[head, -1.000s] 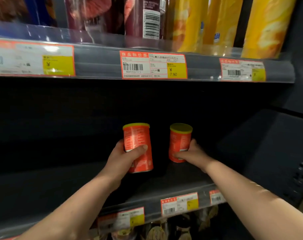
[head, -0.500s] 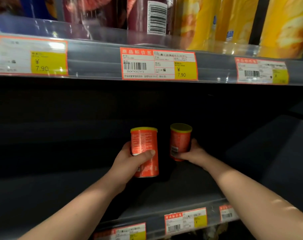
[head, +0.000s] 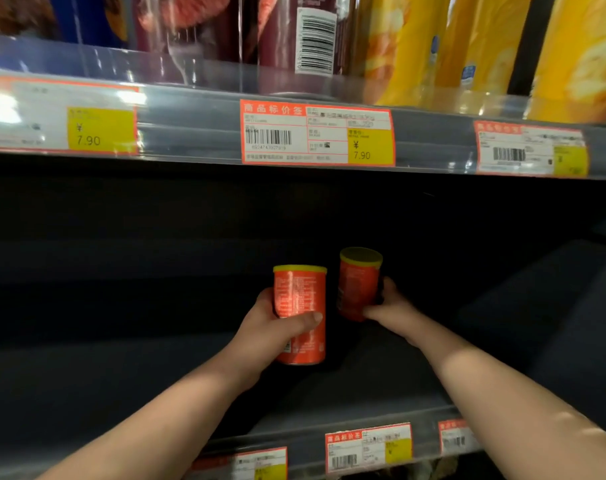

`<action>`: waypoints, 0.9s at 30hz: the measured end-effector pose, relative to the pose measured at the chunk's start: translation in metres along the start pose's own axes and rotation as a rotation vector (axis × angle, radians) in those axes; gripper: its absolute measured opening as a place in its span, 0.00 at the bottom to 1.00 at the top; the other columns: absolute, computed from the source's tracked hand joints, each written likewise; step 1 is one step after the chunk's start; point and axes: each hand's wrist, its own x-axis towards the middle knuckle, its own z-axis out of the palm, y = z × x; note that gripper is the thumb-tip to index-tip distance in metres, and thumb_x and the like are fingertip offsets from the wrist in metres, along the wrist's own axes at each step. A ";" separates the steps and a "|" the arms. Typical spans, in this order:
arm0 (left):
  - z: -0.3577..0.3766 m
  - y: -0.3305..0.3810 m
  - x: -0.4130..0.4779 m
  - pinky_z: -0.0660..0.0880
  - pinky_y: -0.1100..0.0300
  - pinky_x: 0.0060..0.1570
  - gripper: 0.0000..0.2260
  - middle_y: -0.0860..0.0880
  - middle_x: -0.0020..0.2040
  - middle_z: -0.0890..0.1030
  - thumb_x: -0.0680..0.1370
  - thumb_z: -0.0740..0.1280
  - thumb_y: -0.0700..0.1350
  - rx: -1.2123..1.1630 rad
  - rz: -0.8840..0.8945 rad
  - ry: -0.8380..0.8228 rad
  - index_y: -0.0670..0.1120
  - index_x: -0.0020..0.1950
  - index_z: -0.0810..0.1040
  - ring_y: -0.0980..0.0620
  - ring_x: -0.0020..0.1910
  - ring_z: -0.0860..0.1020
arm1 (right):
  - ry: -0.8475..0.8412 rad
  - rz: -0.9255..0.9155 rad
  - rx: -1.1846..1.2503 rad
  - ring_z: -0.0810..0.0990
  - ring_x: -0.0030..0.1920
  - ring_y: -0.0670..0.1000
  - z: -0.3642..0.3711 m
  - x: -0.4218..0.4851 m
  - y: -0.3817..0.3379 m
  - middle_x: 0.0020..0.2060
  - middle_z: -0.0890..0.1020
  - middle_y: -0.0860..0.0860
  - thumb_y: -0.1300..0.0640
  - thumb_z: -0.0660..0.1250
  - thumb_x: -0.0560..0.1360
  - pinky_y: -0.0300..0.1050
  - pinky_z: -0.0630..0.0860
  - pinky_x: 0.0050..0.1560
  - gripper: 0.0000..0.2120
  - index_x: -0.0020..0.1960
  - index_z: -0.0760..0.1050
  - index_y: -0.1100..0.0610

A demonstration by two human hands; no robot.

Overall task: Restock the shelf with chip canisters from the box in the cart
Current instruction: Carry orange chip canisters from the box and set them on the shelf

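While the shelf [head: 121, 368] beneath the middle price tag [head: 317, 133] shows no stock standing free, my left hand [head: 270, 327] grips one orange canister [head: 300, 299] below the tag's left half, and my right hand [head: 388, 306] grips a second canister [head: 358, 282] below its right half. I judge restocking barely begun.

Mid price tag [head: 317, 133] on upper shelf edge [head: 190, 133]: red header "商品标价签" is read, and "¥ 7.90" is printed on its yellow field; barcode digits are too blurred. Left price tag [head: 62, 119], same edge: "¥ 7.90" is shown on yellow, rest lost to glare. Right price tag [head: 530, 150]: barcode is seen, txt illegible. Lower price tag [head: 368, 448] on lower shelf edge [head: 305, 445]: same header is made out, price not. Fine print on left orange canister [head: 300, 306] & right orange canister [head: 358, 282] cannot be read.
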 end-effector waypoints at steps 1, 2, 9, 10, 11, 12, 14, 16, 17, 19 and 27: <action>0.002 0.000 0.000 0.76 0.60 0.43 0.18 0.50 0.53 0.78 0.72 0.72 0.42 -0.001 -0.004 0.001 0.58 0.52 0.67 0.53 0.50 0.79 | 0.010 -0.002 0.040 0.67 0.70 0.55 0.002 0.002 0.000 0.71 0.67 0.57 0.63 0.75 0.70 0.45 0.64 0.67 0.43 0.76 0.52 0.59; 0.003 0.000 0.000 0.76 0.60 0.43 0.19 0.50 0.53 0.79 0.72 0.73 0.42 -0.002 -0.008 0.002 0.57 0.53 0.67 0.53 0.50 0.79 | 0.026 -0.010 0.038 0.68 0.70 0.56 0.005 0.005 0.001 0.71 0.67 0.57 0.62 0.76 0.69 0.46 0.65 0.68 0.44 0.76 0.53 0.58; 0.007 -0.003 0.002 0.75 0.61 0.43 0.22 0.51 0.53 0.78 0.72 0.73 0.42 0.005 -0.045 0.028 0.56 0.57 0.65 0.54 0.50 0.78 | 0.049 0.052 0.054 0.75 0.63 0.57 0.025 0.021 -0.004 0.63 0.76 0.55 0.42 0.84 0.45 0.56 0.74 0.62 0.60 0.71 0.63 0.54; 0.006 -0.004 0.002 0.74 0.61 0.43 0.23 0.51 0.54 0.77 0.72 0.73 0.42 0.015 -0.050 0.030 0.55 0.58 0.64 0.54 0.50 0.78 | 0.065 0.060 0.031 0.74 0.64 0.58 0.027 0.026 0.000 0.64 0.74 0.56 0.41 0.83 0.43 0.57 0.74 0.62 0.62 0.72 0.62 0.53; 0.006 -0.005 0.004 0.73 0.62 0.43 0.24 0.51 0.53 0.77 0.72 0.73 0.42 0.024 -0.052 0.030 0.55 0.59 0.64 0.54 0.50 0.77 | 0.105 0.071 0.023 0.72 0.66 0.59 0.030 0.029 0.001 0.67 0.71 0.56 0.44 0.83 0.47 0.58 0.72 0.64 0.61 0.74 0.59 0.53; 0.006 -0.005 0.005 0.73 0.62 0.42 0.24 0.52 0.53 0.77 0.72 0.73 0.41 0.029 -0.051 0.030 0.55 0.59 0.64 0.55 0.50 0.77 | 0.158 0.083 -0.012 0.69 0.68 0.59 0.030 0.026 0.000 0.69 0.69 0.57 0.48 0.83 0.53 0.56 0.70 0.65 0.57 0.75 0.56 0.53; 0.008 -0.006 0.009 0.71 0.63 0.41 0.25 0.53 0.52 0.77 0.71 0.73 0.40 0.037 -0.046 0.027 0.55 0.59 0.63 0.57 0.48 0.76 | 0.276 0.050 0.007 0.70 0.67 0.58 0.024 0.012 -0.008 0.68 0.68 0.58 0.56 0.77 0.66 0.50 0.72 0.62 0.44 0.75 0.58 0.55; 0.012 -0.008 0.014 0.70 0.64 0.41 0.27 0.53 0.52 0.76 0.71 0.73 0.39 0.050 -0.035 0.015 0.55 0.61 0.62 0.58 0.48 0.75 | 0.341 -0.078 0.158 0.74 0.56 0.55 0.015 -0.007 -0.015 0.56 0.74 0.56 0.61 0.70 0.71 0.40 0.72 0.48 0.24 0.65 0.68 0.59; 0.016 -0.009 0.018 0.70 0.64 0.42 0.28 0.53 0.52 0.76 0.72 0.73 0.38 0.055 -0.027 0.002 0.55 0.62 0.61 0.59 0.48 0.75 | 0.297 -0.136 0.251 0.74 0.50 0.53 0.011 -0.020 -0.021 0.49 0.76 0.54 0.61 0.68 0.69 0.35 0.71 0.41 0.18 0.58 0.72 0.58; 0.026 -0.011 0.024 0.71 0.64 0.43 0.31 0.53 0.53 0.76 0.72 0.72 0.38 0.065 -0.005 -0.029 0.54 0.67 0.59 0.59 0.50 0.75 | 0.043 -0.203 0.333 0.76 0.45 0.47 0.001 -0.046 -0.030 0.42 0.77 0.48 0.59 0.62 0.62 0.27 0.70 0.37 0.17 0.50 0.73 0.53; 0.062 -0.018 0.040 0.72 0.67 0.48 0.28 0.56 0.52 0.75 0.74 0.71 0.45 0.142 -0.010 -0.194 0.53 0.69 0.60 0.60 0.51 0.75 | -0.141 -0.120 0.080 0.77 0.59 0.48 -0.011 -0.069 -0.018 0.60 0.77 0.52 0.64 0.75 0.68 0.41 0.73 0.59 0.32 0.66 0.65 0.51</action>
